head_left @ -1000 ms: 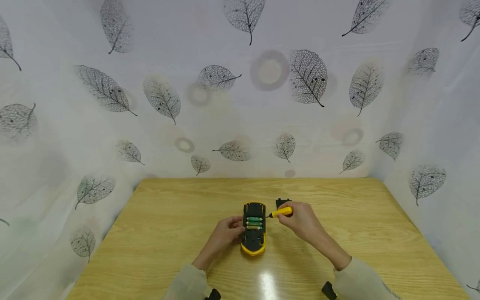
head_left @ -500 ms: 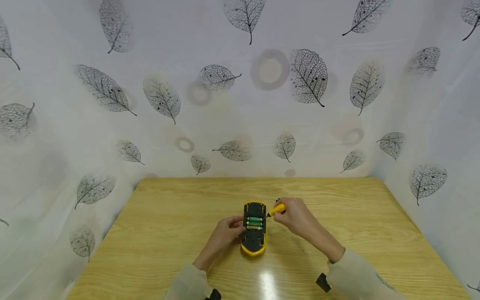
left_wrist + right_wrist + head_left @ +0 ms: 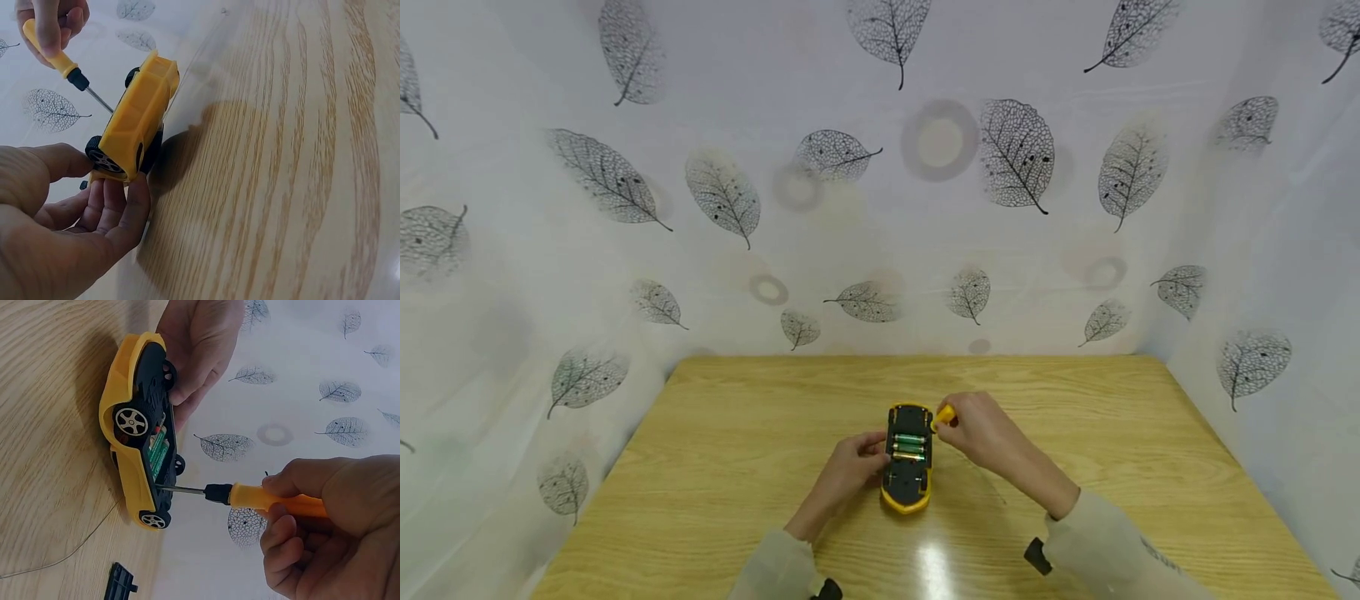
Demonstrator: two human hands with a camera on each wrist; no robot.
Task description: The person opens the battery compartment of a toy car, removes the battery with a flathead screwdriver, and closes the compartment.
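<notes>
A yellow toy car [image 3: 907, 487] lies upside down on the table, its black underside facing up. Several green batteries [image 3: 910, 447] sit in its uncovered battery bay. My left hand [image 3: 848, 467] grips the car's left side, with the thumb by a wheel [image 3: 103, 159] and the fingers curled around the body. My right hand [image 3: 988, 429] holds a yellow-handled screwdriver [image 3: 250, 497]. The screwdriver's metal shaft [image 3: 181, 489] reaches down to the underside beside the battery bay; its very tip is hard to make out.
A black battery cover [image 3: 119, 584] lies on the wooden table [image 3: 737, 467] near the car, seen in the right wrist view. A thin dark line [image 3: 75, 550] crosses the tabletop there. White leaf-patterned sheeting [image 3: 865, 225] surrounds the table's back and sides.
My right hand has moved left with the screwdriver, whose handle now stands closer to the car and more upright. The battery cover has become hidden in the head view. My left hand stays put.
</notes>
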